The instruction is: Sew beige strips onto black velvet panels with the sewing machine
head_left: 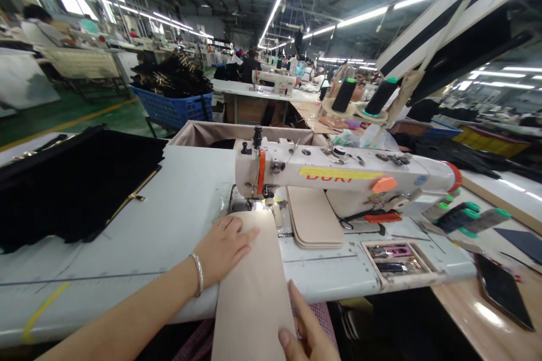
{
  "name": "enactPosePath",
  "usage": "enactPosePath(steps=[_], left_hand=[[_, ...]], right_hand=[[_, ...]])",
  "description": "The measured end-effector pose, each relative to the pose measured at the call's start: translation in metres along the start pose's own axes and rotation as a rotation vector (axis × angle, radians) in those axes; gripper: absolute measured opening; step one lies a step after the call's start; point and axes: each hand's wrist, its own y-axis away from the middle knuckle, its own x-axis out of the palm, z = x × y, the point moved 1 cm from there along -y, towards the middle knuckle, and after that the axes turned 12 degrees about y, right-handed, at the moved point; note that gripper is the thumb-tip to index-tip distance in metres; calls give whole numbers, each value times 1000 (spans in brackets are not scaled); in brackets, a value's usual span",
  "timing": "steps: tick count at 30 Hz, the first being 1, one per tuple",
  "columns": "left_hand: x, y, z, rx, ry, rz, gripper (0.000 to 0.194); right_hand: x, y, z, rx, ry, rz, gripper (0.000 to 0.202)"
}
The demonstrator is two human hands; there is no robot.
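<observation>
A long beige panel [254, 293] lies with its far end at the needle area of a white sewing machine [351, 172], its near end reaching over the table's front edge. My left hand [228, 245] rests on the panel's upper left part, fingers apart, pressing it flat close to the presser foot. At the panel's lower right edge is my right hand [307, 327], its thumb on top and the index finger extended along the side, holding the edge. Right of the needle, a stack of beige pieces [315, 220] with rounded corners sits under the machine arm.
Black fabric with a zipper [80, 180] covers the table's left side. A tool tray [400, 262], thread spools [470, 217] and a phone [503, 290] are on the right. Behind stands a blue basket [171, 107] of black pieces. Other people sit at machines further back.
</observation>
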Motion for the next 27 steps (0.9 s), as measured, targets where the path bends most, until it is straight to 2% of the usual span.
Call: enactPosePath(steps=[4,8,18,22,27], left_hand=[[12,-5,19,64,6,10,39],[17,-11,30,66,29,1,36],[18,-18,36,52,76,-76,34],[17,-19,37,44,90,-83,34],[17,-20,38,34,102,-91,35]], right_hand=[[8,-11,-13,0,95,-26,61],[14,-19,-24,2,77,-62,63],[14,-29,-24,92,64,-43,68],[15,-32,-24,129,17,-23,74],[15,-34,-21,143,28,-30,72]])
